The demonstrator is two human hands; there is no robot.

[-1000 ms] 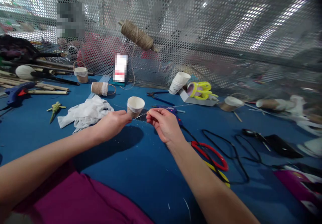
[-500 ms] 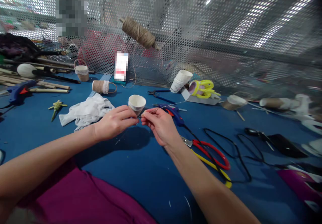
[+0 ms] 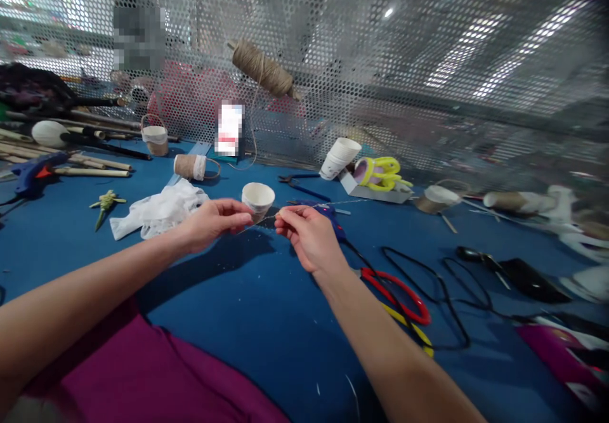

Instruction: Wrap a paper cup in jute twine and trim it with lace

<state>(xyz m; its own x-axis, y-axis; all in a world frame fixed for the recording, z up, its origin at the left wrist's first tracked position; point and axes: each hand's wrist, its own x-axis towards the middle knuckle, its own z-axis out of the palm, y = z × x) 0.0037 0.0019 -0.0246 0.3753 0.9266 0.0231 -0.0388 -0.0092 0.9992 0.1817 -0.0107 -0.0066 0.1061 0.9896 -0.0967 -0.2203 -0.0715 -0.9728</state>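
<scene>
A thin twisted piece of twine (image 3: 268, 217) runs between my two hands above the blue table. My left hand (image 3: 214, 221) is closed, thumb and fingertips pinched at the strand's left part. With thumb and forefinger my right hand (image 3: 311, 236) pinches the same strand, whose thin free length stretches out past the hand to the right. Just behind the fingertips stands a white paper cup (image 3: 258, 196), upright, its lower part partly hidden. White lace fabric (image 3: 162, 210) lies crumpled beside my left hand. A blue glue gun (image 3: 337, 223) lies partly covered behind my right hand.
Red-and-yellow-handled scissors (image 3: 397, 290) and a black cord (image 3: 440, 277) lie by my right forearm. Farther back are small twine-wrapped baskets (image 3: 190, 166), pliers (image 3: 302, 185), stacked paper cups (image 3: 340, 156) and a phone (image 3: 229, 128). A twine spool (image 3: 262, 68) hangs on the perforated panel.
My hands have moved slightly apart, the left one going left, so more of the strand shows between them. The view has shifted a little; the cup stays in place.
</scene>
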